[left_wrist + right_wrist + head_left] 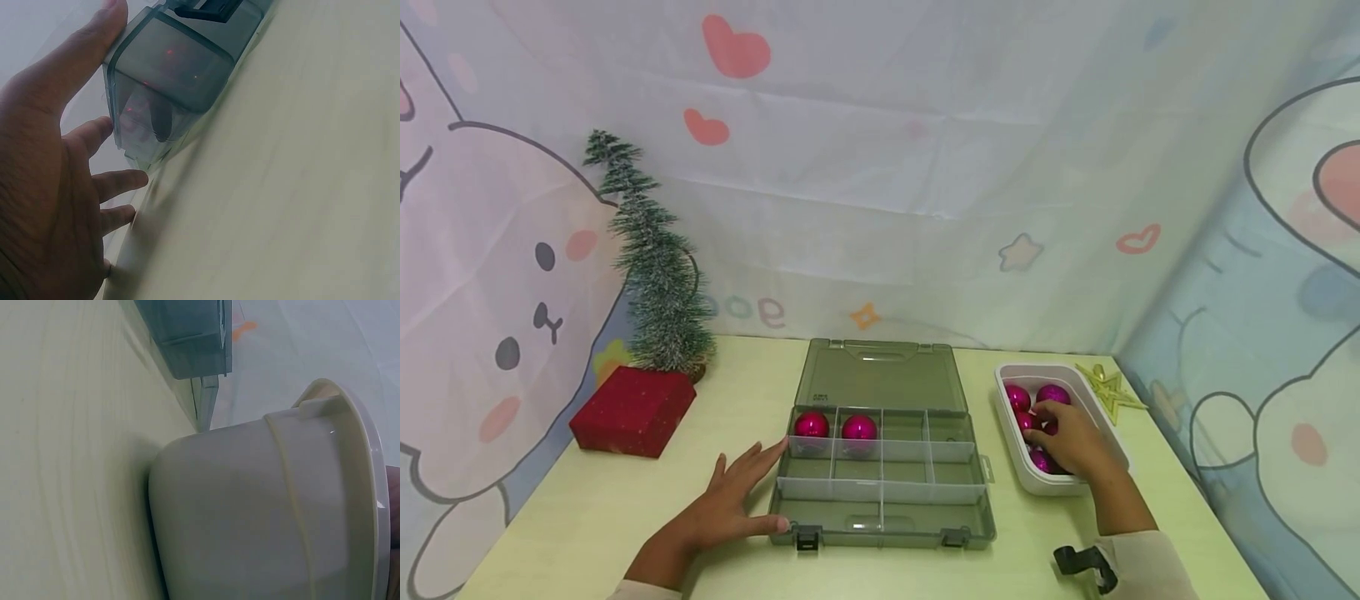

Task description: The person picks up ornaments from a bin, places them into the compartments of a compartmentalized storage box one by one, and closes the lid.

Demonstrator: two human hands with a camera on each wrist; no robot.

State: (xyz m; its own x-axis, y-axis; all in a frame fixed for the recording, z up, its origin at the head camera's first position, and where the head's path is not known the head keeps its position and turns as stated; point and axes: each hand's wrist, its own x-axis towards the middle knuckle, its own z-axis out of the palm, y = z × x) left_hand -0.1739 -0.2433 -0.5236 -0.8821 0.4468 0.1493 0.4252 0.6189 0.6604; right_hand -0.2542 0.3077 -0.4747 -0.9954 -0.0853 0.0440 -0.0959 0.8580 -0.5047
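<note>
A green-tinted divided plastic case [880, 479] lies with its lid [880, 379] raised. Two shiny pink Christmas balls, a left one [812, 425] and a right one [859, 428], sit in separate back-row compartments. My left hand [722, 508] spreads its fingers along the case's left side; in the left wrist view its thumb and index finger touch the case wall [169, 69]. Inside the white tub [1037, 483], my right hand [1078, 442] pinches a pink Christmas ball, partly covered by the fingers. Other balls [1053, 395] surround it. The right wrist view shows the tub's outside [237, 512], hiding the fingers.
A small frosted Christmas tree [662, 283] stands at the back left behind a red box [634, 412]. A gold star ornament [1108, 392] lies behind the tub's right side. A printed cloth [880, 208] hangs along the table's back and sides.
</note>
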